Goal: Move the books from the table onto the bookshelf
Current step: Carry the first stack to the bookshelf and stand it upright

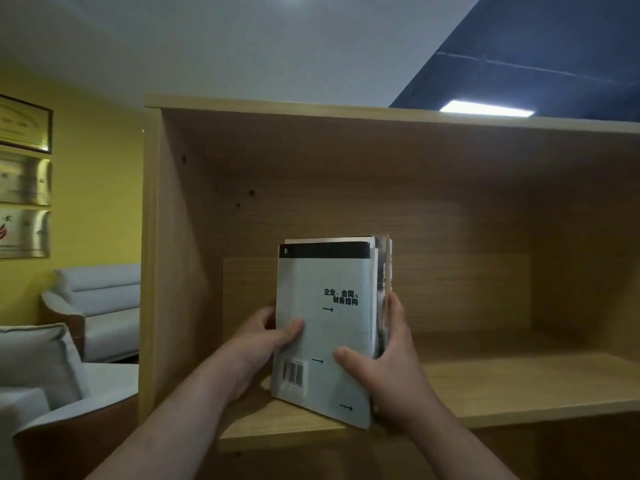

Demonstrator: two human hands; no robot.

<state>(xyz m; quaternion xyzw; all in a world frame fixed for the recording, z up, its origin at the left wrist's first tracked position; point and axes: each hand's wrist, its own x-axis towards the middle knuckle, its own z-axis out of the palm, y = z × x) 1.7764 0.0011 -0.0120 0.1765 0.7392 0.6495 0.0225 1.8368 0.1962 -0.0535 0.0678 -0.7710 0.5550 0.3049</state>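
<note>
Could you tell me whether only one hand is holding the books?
No, the left hand and right hand both grip the books.

Your forearms enter from 7 and 5 o'clock. Your left hand [263, 341] grips the books [325, 306] at their 9 o'clock edge, thumb across the front; your right hand [394, 372] grips at 3 o'clock, thumb likewise.

Head camera, close, facing straight into the bookshelf [485, 386] compartment.
</note>
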